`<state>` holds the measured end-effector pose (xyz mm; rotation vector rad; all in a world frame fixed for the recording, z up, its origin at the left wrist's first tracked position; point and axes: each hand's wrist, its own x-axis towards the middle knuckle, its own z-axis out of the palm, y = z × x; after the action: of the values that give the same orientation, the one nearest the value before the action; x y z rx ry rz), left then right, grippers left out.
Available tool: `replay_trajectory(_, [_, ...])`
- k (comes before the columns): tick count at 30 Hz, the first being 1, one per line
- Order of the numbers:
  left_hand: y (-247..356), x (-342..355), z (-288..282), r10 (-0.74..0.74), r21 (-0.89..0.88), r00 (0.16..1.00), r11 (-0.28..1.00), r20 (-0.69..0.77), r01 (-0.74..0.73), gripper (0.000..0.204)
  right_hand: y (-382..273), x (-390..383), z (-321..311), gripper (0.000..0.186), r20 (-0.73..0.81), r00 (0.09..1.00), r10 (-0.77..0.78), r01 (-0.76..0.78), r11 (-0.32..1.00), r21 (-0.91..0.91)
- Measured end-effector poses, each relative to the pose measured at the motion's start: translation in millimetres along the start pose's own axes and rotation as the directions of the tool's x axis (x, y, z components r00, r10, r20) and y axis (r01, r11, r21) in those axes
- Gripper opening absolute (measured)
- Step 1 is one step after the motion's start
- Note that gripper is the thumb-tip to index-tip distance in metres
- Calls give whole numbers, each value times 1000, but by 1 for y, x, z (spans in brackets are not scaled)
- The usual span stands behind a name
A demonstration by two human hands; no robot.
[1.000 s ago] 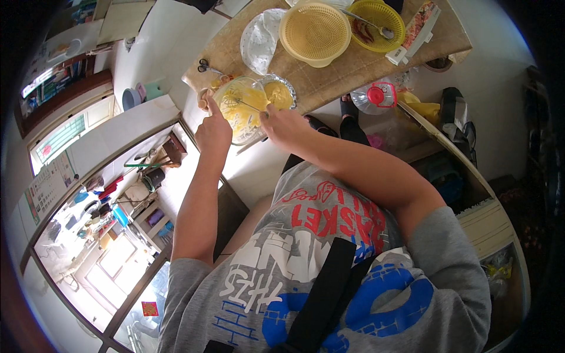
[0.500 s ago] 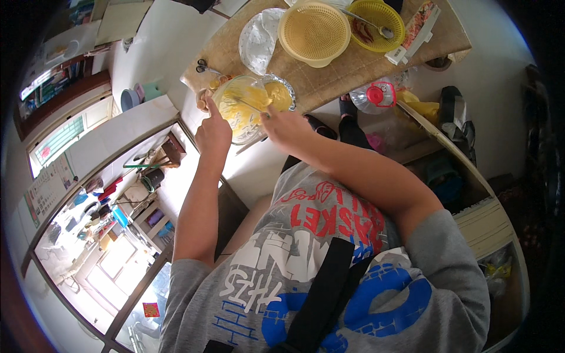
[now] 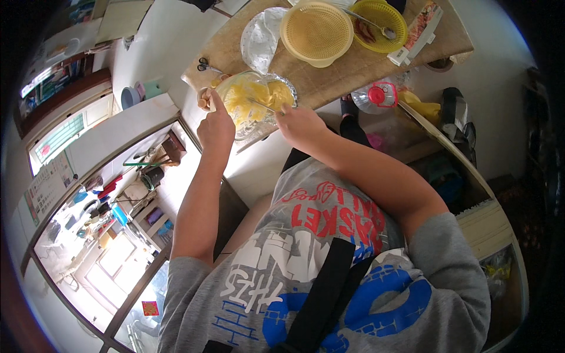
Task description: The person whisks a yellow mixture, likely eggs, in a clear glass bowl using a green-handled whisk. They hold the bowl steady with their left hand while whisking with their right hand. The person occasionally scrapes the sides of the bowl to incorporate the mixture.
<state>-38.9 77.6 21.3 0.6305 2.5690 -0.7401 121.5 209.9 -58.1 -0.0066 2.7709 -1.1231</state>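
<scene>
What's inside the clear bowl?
Yellow mixture, smeared up the wall of the clear bowl, and part of the whisk, gripped by the right hand. Anything under the mixture is covered.

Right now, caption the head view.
Left hand at a clear bowl, right hand holding a whisk in yellow mixture.

Red, white and blue lettering is covering the gray shirt [image 3: 282, 259]. Left of the shirt, a red paper sign [image 3: 150, 308] and, higher, a wall sheet [image 3: 47, 190] are showing unreadably small marks; beyond the shirt, a long box [image 3: 418, 35] is carrying print.
</scene>
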Motion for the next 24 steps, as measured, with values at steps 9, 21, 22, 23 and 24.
replay_trajectory(9, [8, 0, 3, 59, 73, 997, 996, -50, -55, 75, -12, 8, 5, 15, -230, 972, -46, 66, 995, 79])
replay_trajectory(21, [13, 11, -2, 81, 37, 990, 996, -119, -77, 68, -26, -4, 6, 22, -141, 987, -75, 75, 997, -4])
replay_trajectory(22, [12, 12, -2, 84, 37, 988, 996, -132, -80, 68, -23, -4, 13, 22, -134, 988, -72, 70, 997, -23])
replay_trajectory(23, [12, 13, -4, 76, 32, 990, 997, -115, -72, 68, -19, -5, 18, 22, -126, 990, -68, 64, 997, -42])
replay_trajectory(24, [10, 14, -5, 62, 27, 993, 998, -100, -60, 68, -15, -5, 22, 22, -119, 991, -69, 62, 996, -61])
